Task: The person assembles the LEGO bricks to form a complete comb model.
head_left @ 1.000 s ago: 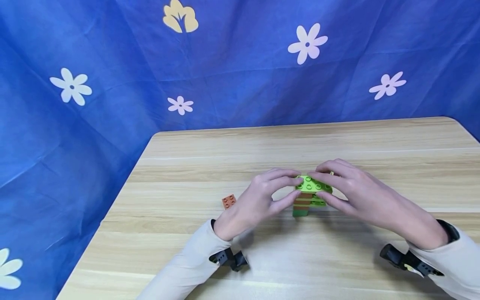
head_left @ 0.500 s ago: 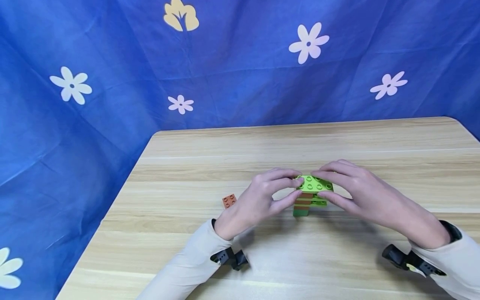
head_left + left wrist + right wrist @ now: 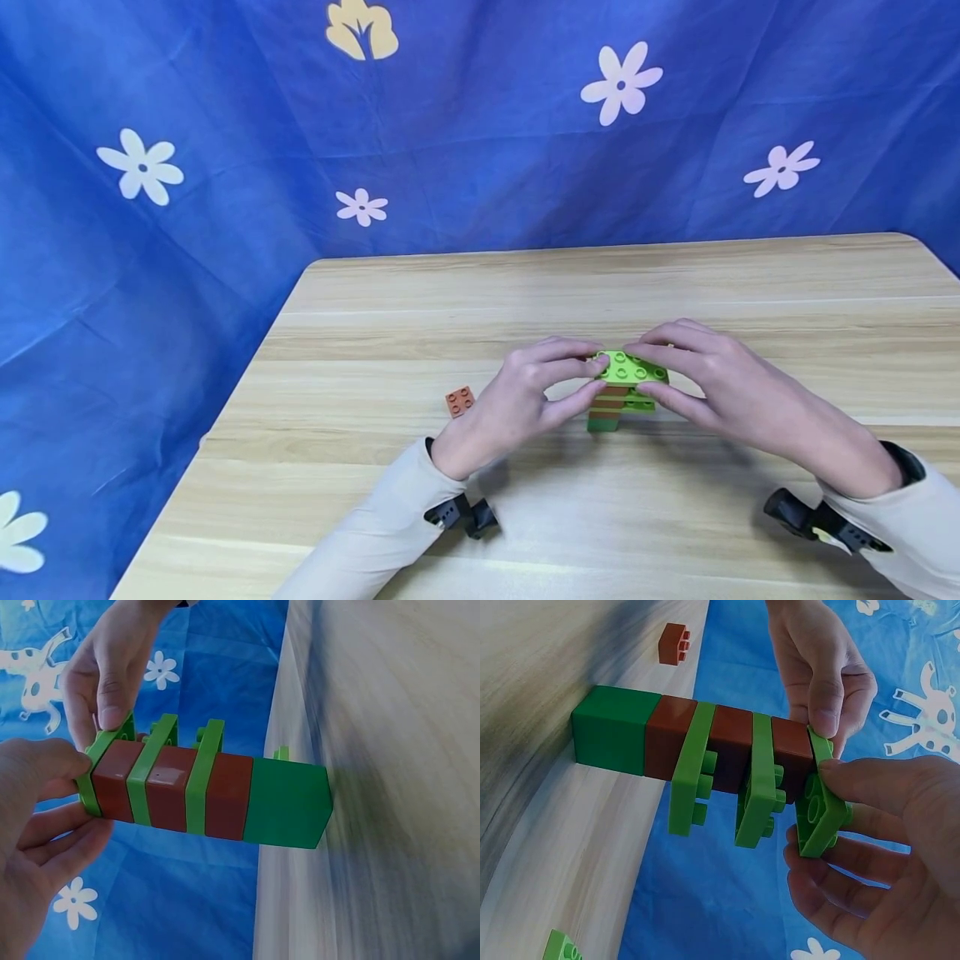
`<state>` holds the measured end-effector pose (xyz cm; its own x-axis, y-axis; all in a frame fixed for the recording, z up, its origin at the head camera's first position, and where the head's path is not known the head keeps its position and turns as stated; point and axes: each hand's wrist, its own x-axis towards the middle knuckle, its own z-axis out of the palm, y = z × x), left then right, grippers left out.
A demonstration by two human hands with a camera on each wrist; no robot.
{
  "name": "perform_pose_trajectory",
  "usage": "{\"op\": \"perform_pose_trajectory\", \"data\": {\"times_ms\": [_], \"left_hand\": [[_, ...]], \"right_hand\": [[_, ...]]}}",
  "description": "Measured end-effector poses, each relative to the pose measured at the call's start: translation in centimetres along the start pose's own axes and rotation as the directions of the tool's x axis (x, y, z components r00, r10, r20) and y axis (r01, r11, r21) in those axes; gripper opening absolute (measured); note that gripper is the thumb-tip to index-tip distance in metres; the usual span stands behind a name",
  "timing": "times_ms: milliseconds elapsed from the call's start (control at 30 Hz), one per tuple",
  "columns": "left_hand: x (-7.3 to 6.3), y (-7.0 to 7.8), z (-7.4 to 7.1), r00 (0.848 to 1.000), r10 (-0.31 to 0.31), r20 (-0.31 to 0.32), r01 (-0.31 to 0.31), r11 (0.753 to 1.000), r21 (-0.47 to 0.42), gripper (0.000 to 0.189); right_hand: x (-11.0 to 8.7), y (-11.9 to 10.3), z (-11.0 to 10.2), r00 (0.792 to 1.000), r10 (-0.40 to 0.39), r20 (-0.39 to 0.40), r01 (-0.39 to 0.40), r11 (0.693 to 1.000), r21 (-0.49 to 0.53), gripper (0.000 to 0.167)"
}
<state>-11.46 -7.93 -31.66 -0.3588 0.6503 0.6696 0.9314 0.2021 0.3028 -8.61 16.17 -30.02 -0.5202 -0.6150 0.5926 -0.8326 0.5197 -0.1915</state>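
A tower of toy building bricks stands upright on the table, with a dark green brick [image 3: 289, 802] at its foot. Above it, reddish-brown bricks [image 3: 731, 735] alternate with light green plates that jut out to the right. My left hand [image 3: 517, 400] pinches the left end of the topmost light green plate [image 3: 630, 367] between thumb and fingers. At the plate's overhanging right end, my right hand [image 3: 742, 400] grips it, thumb on the near side and fingers on the far side. Fingers cover parts of the plate's studs.
A loose reddish-brown brick [image 3: 460, 402] lies left of the tower, beside my left wrist. Another light green piece [image 3: 559, 946] rests on the table [image 3: 420, 317] to the tower's right, mostly hidden by my right hand in the head view. A blue flowered cloth [image 3: 480, 125] hangs behind.
My right fingers have shifted slightly right along the top plate. My left hand keeps its hold, and the tower stays in place while the head view drifts a little.
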Motion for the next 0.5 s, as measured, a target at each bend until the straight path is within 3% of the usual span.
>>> {"op": "perform_pose_trajectory", "data": {"times_ms": [500], "left_hand": [[0.13,-0.27,0.54,1.0,0.002,-0.005,-0.002,1.0,0.028,0.016]], "right_hand": [[-0.16,0.63,0.23,1.0,-0.008,-0.023,0.007,1.0,-0.008,0.05]]}}
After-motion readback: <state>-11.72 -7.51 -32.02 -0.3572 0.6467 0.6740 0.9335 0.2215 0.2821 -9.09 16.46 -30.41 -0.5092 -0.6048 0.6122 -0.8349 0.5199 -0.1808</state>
